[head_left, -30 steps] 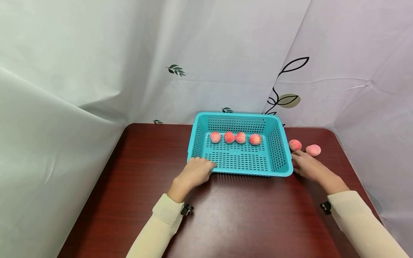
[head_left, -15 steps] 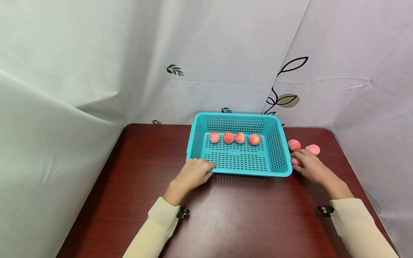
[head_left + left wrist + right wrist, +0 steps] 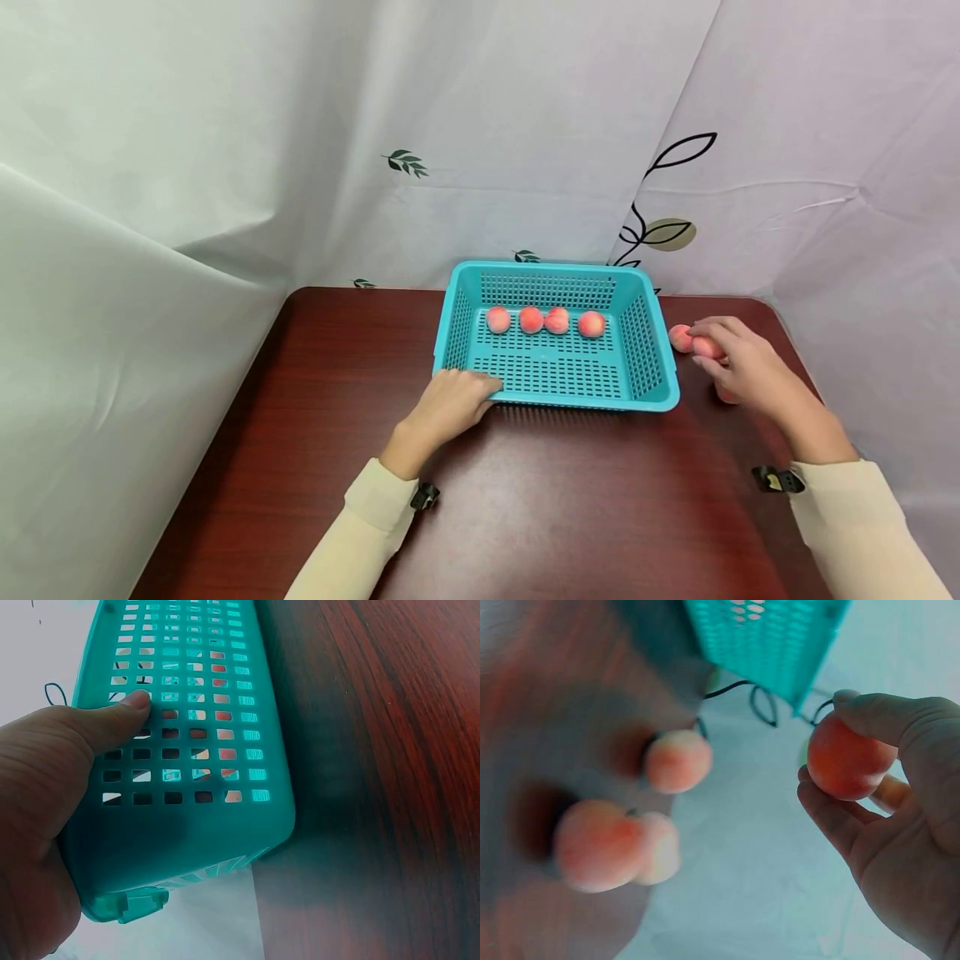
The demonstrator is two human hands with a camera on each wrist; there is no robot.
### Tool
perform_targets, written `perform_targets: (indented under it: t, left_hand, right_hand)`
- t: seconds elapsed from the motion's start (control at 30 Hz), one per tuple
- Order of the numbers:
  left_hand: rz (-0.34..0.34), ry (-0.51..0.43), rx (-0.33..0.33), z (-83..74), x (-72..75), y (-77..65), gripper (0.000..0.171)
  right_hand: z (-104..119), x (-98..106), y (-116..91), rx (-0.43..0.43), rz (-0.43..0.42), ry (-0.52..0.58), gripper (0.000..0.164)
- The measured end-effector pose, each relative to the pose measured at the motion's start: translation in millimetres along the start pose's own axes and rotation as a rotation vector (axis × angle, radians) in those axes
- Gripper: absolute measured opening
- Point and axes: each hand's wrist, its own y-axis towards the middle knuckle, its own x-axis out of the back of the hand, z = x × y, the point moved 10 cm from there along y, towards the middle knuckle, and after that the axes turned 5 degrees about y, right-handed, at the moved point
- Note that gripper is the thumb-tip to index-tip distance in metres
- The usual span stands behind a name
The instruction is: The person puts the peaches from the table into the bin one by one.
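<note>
My left hand (image 3: 450,404) grips the near rim of a turquoise plastic basket (image 3: 558,402) toward its left end. In the left wrist view the thumb (image 3: 120,722) lies against the perforated outer wall. Between thumb and fingertips my right hand (image 3: 757,367) holds a reddish peach (image 3: 851,756), raised off the table to the right of the basket. Below and beside that hand lie loose peaches: one (image 3: 680,337) close to the basket's right side, another (image 3: 726,393) partly hidden under the hand. The right wrist view shows a pair overlapping, the nearer peach (image 3: 596,846) in front.
Several peaches sit in a row inside the basket, the rightmost peach (image 3: 592,324) apart from the others. A dark red-brown wooden table (image 3: 570,500) carries everything. A pale curtain (image 3: 525,125) with leaf prints hangs right behind the basket and along both sides.
The right hand has taken hold of a peach beside the basket and lifted it up and to the right. The left hand and the basket have hardly moved.
</note>
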Motion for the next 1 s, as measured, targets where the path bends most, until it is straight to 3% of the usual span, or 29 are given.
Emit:
perform_targets:
  t: [0.23, 0.6, 0.8, 1.0]
  left_hand:
    - [-0.007, 0.010, 0.003, 0.2, 0.4, -0.3, 0.026]
    - [-0.012, 0.011, 0.002, -0.6, 0.8, -0.7, 0.026]
    - [-0.004, 0.012, 0.000, -1.0, 0.5, -0.8, 0.025]
    - [0.004, 0.011, 0.006, -1.0, 0.6, 0.1, 0.024]
  right_hand:
    - [40, 8, 23, 0.150, -0.038, -0.022, 0.044]
    - [96, -5, 54, 0.356, 0.017, -0.002, 0.051]
    - [110, -14, 67, 0.394, 0.046, 0.023, 0.044]
    - [112, -25, 81, 0.334, 0.116, 0.046, 0.038]
